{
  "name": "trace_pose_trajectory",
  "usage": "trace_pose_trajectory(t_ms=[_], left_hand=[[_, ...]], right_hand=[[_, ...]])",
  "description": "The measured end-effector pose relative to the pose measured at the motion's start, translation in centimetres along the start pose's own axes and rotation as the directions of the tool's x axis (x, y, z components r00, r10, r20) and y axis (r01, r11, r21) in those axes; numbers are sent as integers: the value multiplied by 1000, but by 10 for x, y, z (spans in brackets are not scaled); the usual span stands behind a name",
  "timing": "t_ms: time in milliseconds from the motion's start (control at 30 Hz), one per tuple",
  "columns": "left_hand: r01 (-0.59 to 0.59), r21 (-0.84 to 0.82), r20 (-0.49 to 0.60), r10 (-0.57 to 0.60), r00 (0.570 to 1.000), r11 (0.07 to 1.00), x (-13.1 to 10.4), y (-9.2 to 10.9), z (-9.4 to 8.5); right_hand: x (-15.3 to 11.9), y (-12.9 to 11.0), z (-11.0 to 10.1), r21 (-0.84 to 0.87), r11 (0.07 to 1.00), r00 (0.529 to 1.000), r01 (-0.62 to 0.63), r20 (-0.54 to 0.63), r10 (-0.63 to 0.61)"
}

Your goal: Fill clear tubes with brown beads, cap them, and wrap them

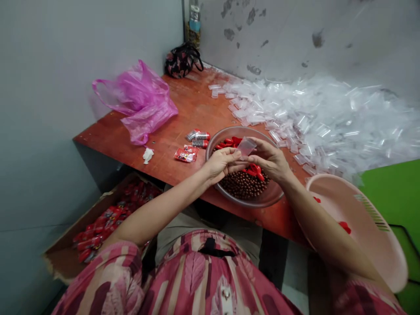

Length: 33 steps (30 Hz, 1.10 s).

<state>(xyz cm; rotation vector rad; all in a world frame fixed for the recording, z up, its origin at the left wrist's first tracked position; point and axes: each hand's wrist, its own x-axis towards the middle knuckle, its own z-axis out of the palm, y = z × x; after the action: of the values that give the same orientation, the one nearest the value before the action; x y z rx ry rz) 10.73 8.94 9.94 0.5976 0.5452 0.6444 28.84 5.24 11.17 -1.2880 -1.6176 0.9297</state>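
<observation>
Over a bowl [277,194], I hold a small clear flat plastic tube [246,147] between both hands. My left hand [223,164] pinches its near left side with thumb and forefinger. My right hand [272,161] has its fingers closed about the far right side. Below them, the bowl contains many small brown balls [241,186] and several red plastic pieces [255,171], partly hidden by my hands. To the left of the bowl lie red-capped clear tubes [200,143] with dark contents and red printed packets [186,154].
A large heap of clear plastic tubes [321,118] covers the table's right side. A pink basin [357,214] holds a few red pieces. At left are a pink plastic bag [141,100], white crumpled scrap [148,155] and a low box [62,260] of red packs. A dark pouch [180,61] sits behind.
</observation>
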Motion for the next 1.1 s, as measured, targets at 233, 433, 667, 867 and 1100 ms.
trace_pose_trajectory(t_ms=[233,433,667,867,1100], left_hand=[[34,206,36,-42,998,978,-12,1,-6],[-276,469,-93,357,929,839,-13,3,-35],[-339,472,-100,431,897,814,-7,-5,-44],[-361,510,-90,466,880,781,-9,-7,-47],[-435,703,127,502,855,563,-8,-12,-38]], right_hand=[[-7,-6,13,79,996,996,42,-79,-36],[-20,-3,8,-830,518,892,204,376,250],[-3,16,63,-879,343,809,330,451,377],[2,17,46,-506,859,907,-79,320,272],[-14,1,20,137,944,941,-301,203,271]])
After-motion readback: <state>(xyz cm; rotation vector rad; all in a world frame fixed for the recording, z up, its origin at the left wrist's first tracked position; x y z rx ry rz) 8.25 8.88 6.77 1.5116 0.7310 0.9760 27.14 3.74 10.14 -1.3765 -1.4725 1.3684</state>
